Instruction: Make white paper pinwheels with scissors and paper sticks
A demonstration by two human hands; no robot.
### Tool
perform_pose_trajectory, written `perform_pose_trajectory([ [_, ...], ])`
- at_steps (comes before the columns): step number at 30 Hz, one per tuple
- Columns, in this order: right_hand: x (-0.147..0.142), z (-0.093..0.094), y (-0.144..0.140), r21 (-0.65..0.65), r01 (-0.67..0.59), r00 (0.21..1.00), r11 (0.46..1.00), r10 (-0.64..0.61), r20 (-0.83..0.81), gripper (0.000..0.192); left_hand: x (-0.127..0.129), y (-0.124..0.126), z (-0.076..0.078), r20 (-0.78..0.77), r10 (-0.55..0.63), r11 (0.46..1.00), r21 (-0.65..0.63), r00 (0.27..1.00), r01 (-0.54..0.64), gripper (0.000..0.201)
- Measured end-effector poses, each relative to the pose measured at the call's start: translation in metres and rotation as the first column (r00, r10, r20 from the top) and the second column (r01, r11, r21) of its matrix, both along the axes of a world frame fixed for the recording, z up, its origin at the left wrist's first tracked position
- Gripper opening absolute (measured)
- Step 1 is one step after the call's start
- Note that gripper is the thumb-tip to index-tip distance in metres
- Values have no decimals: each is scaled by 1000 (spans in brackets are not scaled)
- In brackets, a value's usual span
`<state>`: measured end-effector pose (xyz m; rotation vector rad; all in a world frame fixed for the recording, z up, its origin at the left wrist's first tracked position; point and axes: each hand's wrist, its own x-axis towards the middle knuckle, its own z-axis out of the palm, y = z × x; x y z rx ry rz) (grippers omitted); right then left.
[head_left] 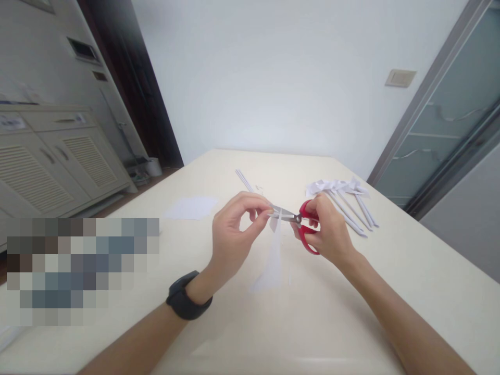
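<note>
A black watch (187, 297) sat on the left wrist, nearest the camera, above the cream table (410, 281). The left hand (234, 237) was raised over the middle of the table, its thumb and fingertips pinched together on the top of a thin white paper strip (274, 250) that hung down toward the tabletop. The right hand (328, 232), just to the right, had its fingers closed through the red handles of a pair of scissors (300, 221), whose blades pointed left and met the strip right beside the left fingertips. Farther right lay a cluster of white paper pinwheels (344, 195) on sticks. Two white sticks (244, 179) lay at the far middle, and a flat white paper sheet (191, 207) lay to the left.
</note>
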<state>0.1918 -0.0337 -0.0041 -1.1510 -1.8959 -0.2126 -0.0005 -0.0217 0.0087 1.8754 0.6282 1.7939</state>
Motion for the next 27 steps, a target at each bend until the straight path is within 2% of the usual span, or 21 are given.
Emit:
perform_pose_trajectory([
  [5, 2, 3, 1, 2, 25, 999, 1000, -25, 28, 29, -1, 2, 3, 16, 41, 999, -2, 999, -41, 3],
  [14, 7, 5, 2, 55, 86, 993, 995, -90, 77, 31, -1, 2, 4, 35, 23, 1000, 5, 999, -23, 5],
  [17, 6, 5, 1, 21, 74, 997, 997, -74, 20, 35, -2, 3, 3, 17, 15, 1000, -8, 1000, -15, 6],
  [19, 4, 5, 0, -48, 51, 996, 998, -55, -75, 36, -2, 3, 2, -29, -17, 1000, -21, 999, 16, 6],
  [21, 0, 6, 0, -169, -20, 973, 985, -20, -232, 34, -1, 3, 1, -123, -57, 998, -38, 991, 52, 5],
  [22, -2, 6, 0, -239, -94, 944, 967, 10, -331, 32, 0, 2, 1, -178, -77, 996, -49, 981, 69, 5],
  [24, -5, 8, -1, -344, -305, 841, 888, 81, -536, 28, 2, 1, -1, -267, -121, 991, -83, 956, 102, 5],
  [27, -8, 12, -3, -371, -566, 673, 736, 153, -723, 25, 5, -1, -3, -334, -182, 977, -168, 925, 131, 8],
])
